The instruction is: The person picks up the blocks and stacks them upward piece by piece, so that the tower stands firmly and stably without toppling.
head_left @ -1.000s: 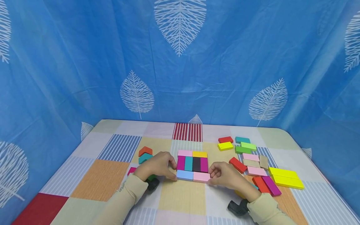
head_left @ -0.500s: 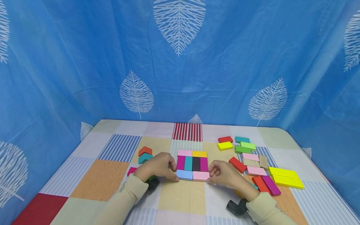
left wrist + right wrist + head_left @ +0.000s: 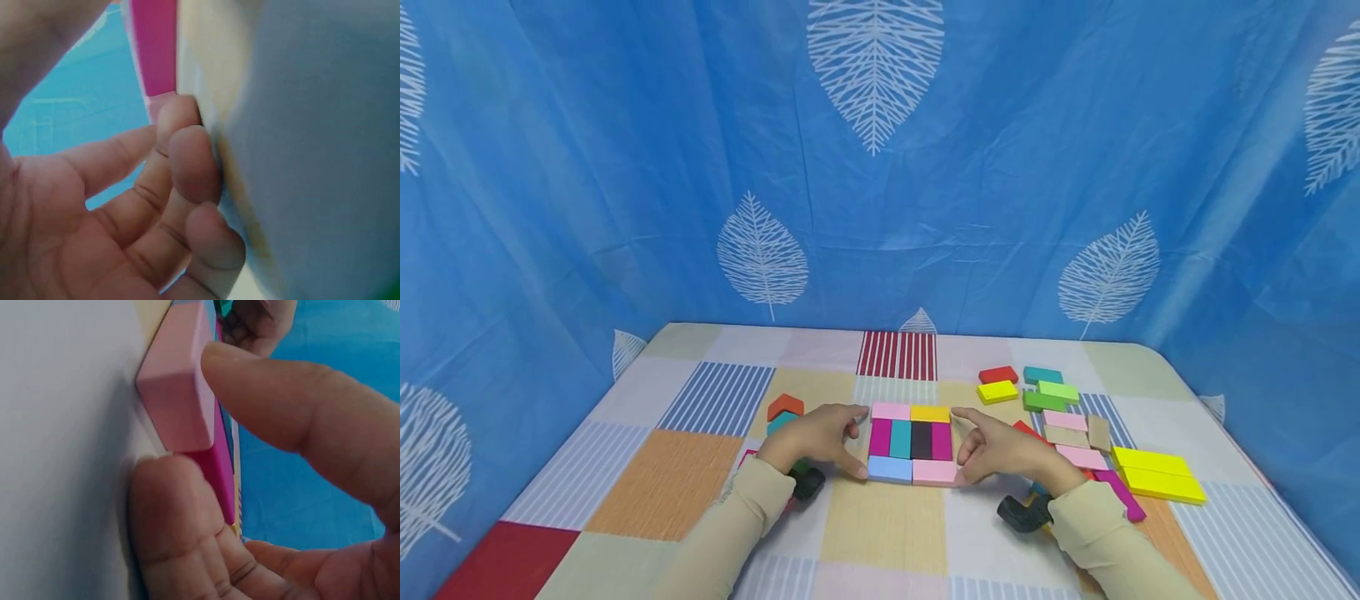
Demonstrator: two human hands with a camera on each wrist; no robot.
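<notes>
Flat blocks lie edge to edge in a rectangle: pink (image 3: 891,411) and orange-yellow (image 3: 929,413) in the far row, magenta, teal (image 3: 900,439), black (image 3: 921,440) and magenta upright between, light blue (image 3: 890,469) and pink (image 3: 934,472) nearest. My left hand (image 3: 818,435) spans its left side, thumb by the light blue block, index finger by the far pink one. On the right side, my right hand (image 3: 1000,448) has its thumb at the near pink block (image 3: 175,381) and its index finger by the orange-yellow one. Neither hand is curled round a block.
Red (image 3: 997,375), yellow (image 3: 997,392), green (image 3: 1043,402), pink, tan (image 3: 1099,433) and magenta blocks lie on the right, with long yellow ones (image 3: 1161,483) beyond. Orange (image 3: 785,407) and teal blocks lie left, partly behind my left hand. A blue curtain (image 3: 880,217) stands behind the table.
Both index fingers have stretched away from me to the far row's outer corners, while the thumbs stay by the near row. The block rectangle looks the same.
</notes>
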